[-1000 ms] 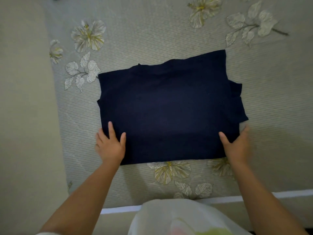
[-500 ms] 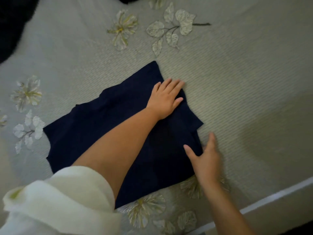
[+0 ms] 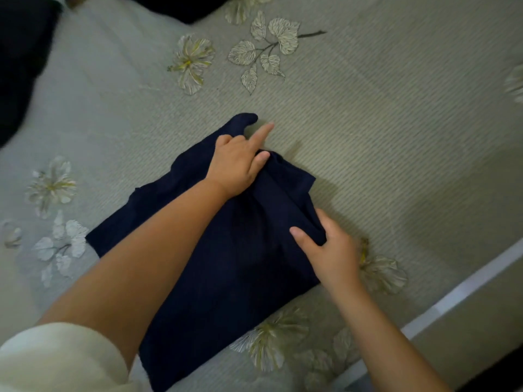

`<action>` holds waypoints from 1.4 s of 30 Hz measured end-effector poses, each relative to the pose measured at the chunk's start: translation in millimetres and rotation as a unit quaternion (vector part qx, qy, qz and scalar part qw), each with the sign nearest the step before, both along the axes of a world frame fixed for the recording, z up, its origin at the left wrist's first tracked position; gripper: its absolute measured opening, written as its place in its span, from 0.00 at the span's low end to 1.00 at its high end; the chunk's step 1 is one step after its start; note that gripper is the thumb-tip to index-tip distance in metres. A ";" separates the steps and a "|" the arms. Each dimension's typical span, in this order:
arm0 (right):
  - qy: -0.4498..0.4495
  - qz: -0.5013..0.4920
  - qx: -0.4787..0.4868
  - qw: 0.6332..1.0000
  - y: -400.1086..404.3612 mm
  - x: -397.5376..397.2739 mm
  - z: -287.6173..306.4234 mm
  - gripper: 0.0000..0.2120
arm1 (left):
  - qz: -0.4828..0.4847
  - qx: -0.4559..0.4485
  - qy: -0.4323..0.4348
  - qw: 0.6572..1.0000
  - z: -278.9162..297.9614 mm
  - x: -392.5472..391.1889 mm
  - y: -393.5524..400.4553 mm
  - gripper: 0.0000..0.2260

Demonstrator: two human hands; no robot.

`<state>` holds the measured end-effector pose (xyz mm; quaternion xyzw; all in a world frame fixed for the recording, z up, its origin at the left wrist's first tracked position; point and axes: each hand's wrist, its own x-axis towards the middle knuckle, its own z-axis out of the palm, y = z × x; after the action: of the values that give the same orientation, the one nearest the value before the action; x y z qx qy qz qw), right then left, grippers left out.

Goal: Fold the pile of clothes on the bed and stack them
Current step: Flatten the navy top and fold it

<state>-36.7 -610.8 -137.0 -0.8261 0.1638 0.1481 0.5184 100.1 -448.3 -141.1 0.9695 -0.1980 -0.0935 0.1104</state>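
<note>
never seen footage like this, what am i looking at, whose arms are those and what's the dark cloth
There is no machine here. A person wears a camera on the head, looking down at their own two arms. The surface is a bed with a pale cover printed with flowers. On it lies a navy garment, partly folded. The left hand reaches across and grips the garment's far right edge, forefinger pointing out. The right hand pinches the near part of that edge. More dark clothes lie at the top left.
</note>
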 end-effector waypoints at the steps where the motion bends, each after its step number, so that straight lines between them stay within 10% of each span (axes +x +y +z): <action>1: -0.022 0.008 0.006 1.000 12.5 -5.7 12.5 0.24 | 0.005 -0.017 -0.005 1.000 9.4 -9.3 18.6 0.33; 11: -0.140 0.212 -0.197 0.947 210.3 -142.9 42.6 0.31 | 0.070 -0.076 0.006 0.995 36.4 -153.8 225.4 0.37; 18: 0.110 0.428 -0.150 0.884 272.4 -227.7 -1.3 0.30 | 0.295 -0.071 0.165 0.939 -18.5 -280.4 317.0 0.42; 21: 0.101 0.329 0.000 0.939 251.7 -235.7 -4.6 0.24 | 0.350 -0.127 0.151 0.916 -18.8 -293.5 316.9 0.36; 24: 0.000 0.105 -0.049 0.993 226.5 -235.9 -5.7 0.23 | 0.391 -0.239 0.156 0.875 -15.1 -285.3 298.7 0.34; 30: 0.083 -0.232 -0.022 0.969 215.6 -194.1 -17.8 0.34 | 0.451 -0.315 0.175 0.817 -19.1 -262.4 245.0 0.41; 42: -0.014 -0.253 -0.117 0.960 135.3 -172.1 -26.1 0.28 | 0.466 -0.330 0.223 0.790 -12.7 -326.0 192.6 0.38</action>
<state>-208.8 -475.5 -163.1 -0.8147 0.3762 -0.0193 0.4408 -225.9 -255.8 -153.8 0.8010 0.2892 -0.1735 0.4946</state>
